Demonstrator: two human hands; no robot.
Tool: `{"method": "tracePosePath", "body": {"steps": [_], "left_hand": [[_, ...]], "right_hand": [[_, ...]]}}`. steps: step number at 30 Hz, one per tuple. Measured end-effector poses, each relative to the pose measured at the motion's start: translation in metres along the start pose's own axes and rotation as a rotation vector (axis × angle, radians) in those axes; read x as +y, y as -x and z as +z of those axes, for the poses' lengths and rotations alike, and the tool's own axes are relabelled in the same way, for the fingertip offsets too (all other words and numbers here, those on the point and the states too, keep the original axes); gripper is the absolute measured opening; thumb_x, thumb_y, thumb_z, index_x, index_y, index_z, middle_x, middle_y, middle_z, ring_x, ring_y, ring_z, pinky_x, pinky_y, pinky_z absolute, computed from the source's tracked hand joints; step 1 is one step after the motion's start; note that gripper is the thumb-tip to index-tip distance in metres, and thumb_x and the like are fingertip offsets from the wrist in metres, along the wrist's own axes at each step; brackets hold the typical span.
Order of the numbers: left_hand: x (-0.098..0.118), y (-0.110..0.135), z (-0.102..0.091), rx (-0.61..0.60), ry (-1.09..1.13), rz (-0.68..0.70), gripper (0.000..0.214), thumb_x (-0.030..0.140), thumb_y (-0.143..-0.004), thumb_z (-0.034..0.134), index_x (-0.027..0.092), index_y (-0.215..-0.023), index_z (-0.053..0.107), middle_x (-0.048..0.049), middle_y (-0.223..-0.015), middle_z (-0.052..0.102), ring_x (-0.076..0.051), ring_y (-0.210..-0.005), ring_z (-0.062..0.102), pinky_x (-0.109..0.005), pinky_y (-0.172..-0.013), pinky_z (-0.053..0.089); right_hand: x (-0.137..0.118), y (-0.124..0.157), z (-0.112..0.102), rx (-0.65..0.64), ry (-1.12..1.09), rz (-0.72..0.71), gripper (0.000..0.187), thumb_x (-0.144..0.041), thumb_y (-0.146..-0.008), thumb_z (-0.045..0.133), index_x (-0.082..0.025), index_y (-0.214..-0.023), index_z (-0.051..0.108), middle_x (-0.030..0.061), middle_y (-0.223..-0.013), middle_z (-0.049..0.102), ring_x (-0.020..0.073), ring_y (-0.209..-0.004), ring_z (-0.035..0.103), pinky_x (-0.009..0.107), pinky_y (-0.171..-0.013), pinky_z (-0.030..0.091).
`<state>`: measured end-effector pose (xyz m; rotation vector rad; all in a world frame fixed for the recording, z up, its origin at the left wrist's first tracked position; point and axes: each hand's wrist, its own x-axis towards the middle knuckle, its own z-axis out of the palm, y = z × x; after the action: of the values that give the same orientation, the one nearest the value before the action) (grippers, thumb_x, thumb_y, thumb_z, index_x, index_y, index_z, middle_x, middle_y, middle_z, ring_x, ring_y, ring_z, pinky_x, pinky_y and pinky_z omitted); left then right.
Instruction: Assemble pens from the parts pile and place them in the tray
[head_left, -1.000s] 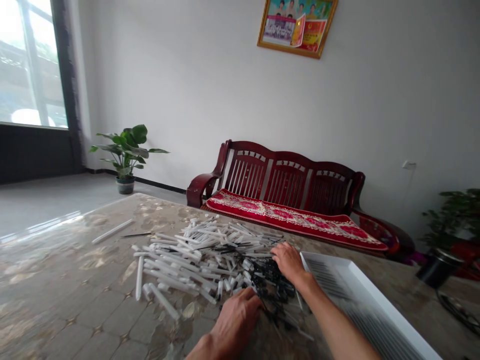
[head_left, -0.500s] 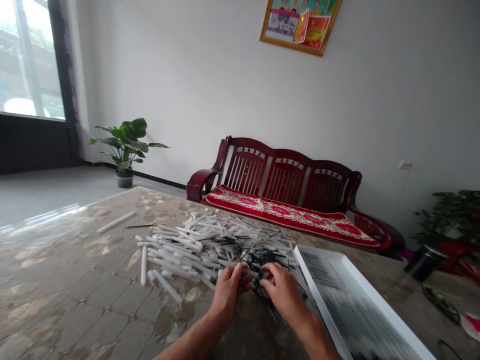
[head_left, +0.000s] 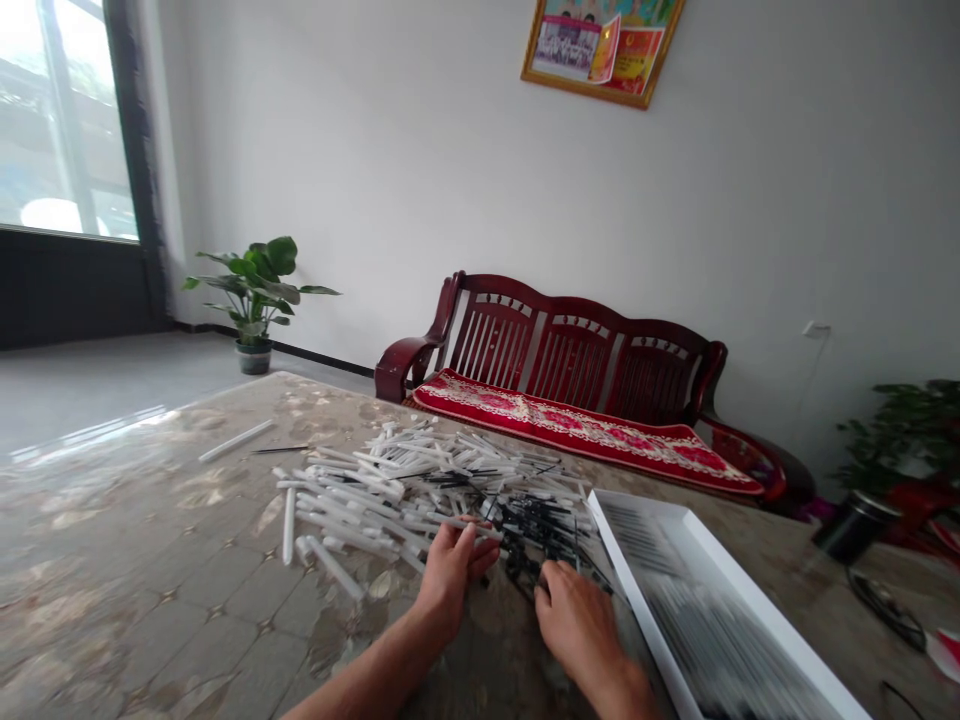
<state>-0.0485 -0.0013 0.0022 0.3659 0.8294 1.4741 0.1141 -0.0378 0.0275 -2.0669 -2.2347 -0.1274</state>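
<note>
My left hand (head_left: 452, 572) pinches a slim whitish tube (head_left: 484, 533) between thumb and fingers, at the near edge of a heap of white tubes (head_left: 367, 500). My right hand (head_left: 576, 615) is lower and to the right, its fingers curled down by the near side of a pile of thin black pieces (head_left: 536, 522). What its fingertips hold, if anything, is hidden. Beside that hand stands a shallow white box (head_left: 637, 580) with rows of slender, clear-and-dark sticks inside.
A patterned table (head_left: 217, 610) carries everything. One white tube (head_left: 236, 441) and a thin dark stick (head_left: 280, 449) lie apart at the left. On the right are a black cylinder (head_left: 855, 525) and a dark cable (head_left: 885, 605). A red wooden bench (head_left: 577, 360) stands behind the table.
My right hand has drawn away from the tube in my left hand, moving down and toward me. My left hand still holds the tube, slightly further left.
</note>
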Motion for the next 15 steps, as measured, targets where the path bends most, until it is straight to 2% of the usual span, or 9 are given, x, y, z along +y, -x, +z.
{"method": "tracePosePath", "body": {"steps": [4,9,15], "left_hand": [[0.002,-0.003,0.001,0.023,0.011,0.0,0.017,0.021,-0.085,0.067,0.02,-0.09,0.05,-0.0052,-0.084,0.073,-0.018,-0.067,0.073,-0.034,-0.07,0.061],[0.002,-0.006,0.001,0.044,0.042,0.012,0.017,0.025,-0.087,0.066,0.021,-0.089,0.049,-0.0062,-0.086,0.073,-0.019,-0.072,0.075,-0.036,-0.073,0.061],[0.005,-0.006,0.003,0.054,0.054,0.025,0.013,0.025,-0.089,0.062,0.02,-0.088,0.05,-0.0052,-0.084,0.073,-0.019,-0.072,0.075,-0.037,-0.075,0.061]], "right_hand": [[0.014,-0.004,0.014,0.129,-0.064,0.022,0.018,-0.019,-0.095,0.047,-0.021,-0.09,0.064,0.0056,-0.084,0.074,0.02,-0.075,0.072,0.024,-0.058,0.04],[0.029,-0.005,0.034,0.347,-0.324,-0.15,0.02,-0.014,-0.093,0.047,-0.023,-0.097,0.065,0.0046,-0.093,0.075,0.019,-0.084,0.071,0.025,-0.069,0.047],[0.03,0.0,0.033,0.386,-0.409,-0.219,0.024,-0.014,-0.092,0.046,-0.025,-0.094,0.068,0.0042,-0.091,0.073,0.0187,-0.082,0.07,0.026,-0.075,0.049]]}}
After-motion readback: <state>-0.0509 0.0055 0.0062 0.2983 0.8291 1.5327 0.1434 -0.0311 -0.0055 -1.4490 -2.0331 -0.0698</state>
